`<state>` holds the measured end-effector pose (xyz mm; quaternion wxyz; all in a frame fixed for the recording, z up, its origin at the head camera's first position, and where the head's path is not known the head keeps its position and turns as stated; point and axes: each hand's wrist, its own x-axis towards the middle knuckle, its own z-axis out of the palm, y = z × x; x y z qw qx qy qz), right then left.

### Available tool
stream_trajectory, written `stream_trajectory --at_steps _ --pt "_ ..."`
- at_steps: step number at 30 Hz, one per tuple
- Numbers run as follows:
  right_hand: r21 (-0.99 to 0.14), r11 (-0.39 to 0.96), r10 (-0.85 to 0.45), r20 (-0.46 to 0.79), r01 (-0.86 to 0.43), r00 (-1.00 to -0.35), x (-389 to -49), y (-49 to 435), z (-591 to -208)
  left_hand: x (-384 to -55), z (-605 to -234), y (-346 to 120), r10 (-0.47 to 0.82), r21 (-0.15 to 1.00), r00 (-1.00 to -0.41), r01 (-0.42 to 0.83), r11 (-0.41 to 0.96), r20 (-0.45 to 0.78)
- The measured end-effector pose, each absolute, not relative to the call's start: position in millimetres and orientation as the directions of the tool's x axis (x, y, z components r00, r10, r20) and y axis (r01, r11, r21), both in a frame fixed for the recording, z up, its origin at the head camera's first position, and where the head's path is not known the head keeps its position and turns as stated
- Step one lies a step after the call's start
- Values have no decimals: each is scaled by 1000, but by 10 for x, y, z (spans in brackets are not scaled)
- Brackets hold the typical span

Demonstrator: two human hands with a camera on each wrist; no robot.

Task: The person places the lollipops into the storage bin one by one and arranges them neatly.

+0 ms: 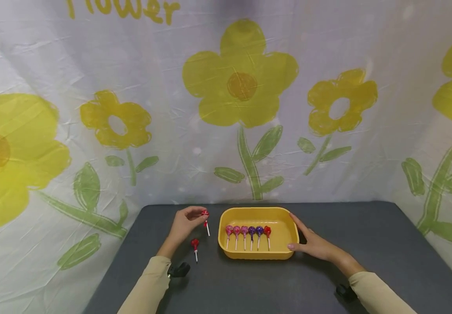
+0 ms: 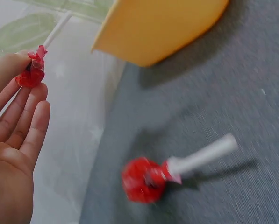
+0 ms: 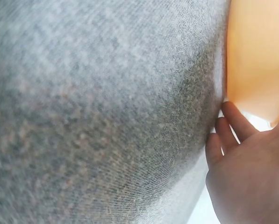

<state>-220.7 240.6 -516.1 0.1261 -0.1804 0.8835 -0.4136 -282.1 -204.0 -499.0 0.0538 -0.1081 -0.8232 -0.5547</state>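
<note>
My left hand (image 1: pixel 185 224) pinches a red-wrapped lollipop (image 2: pixel 31 77) by its head between thumb and fingers, left of the yellow tray (image 1: pixel 257 255). The white stick points down in the head view. Below that hand, a second red lollipop (image 1: pixel 195 242) lies on the table with its stick toward me. Inside the tray, several lollipops stand in a row: pink ones (image 1: pixel 236 230) at left, purple ones (image 1: pixel 252 230), then a red one (image 1: pixel 267 231). At the tray's right end rests my right hand (image 1: pixel 314 245), fingers extended, thumb over the rim and fingertips touching the outer wall.
A dark grey table (image 1: pixel 273 285) carries everything. Behind it hangs a white curtain (image 1: pixel 178 174) painted with yellow flowers. Dark wrist devices (image 1: pixel 179 270) sit under both forearms, close to the tabletop.
</note>
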Motion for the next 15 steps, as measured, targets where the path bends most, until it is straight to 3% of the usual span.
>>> stream_trajectory --at_steps 15 --pt "-765 608 -418 -79 -214 -905 -2217 2410 -5169 -2912 -4678 -1649 178 896 -959 271 352 221"
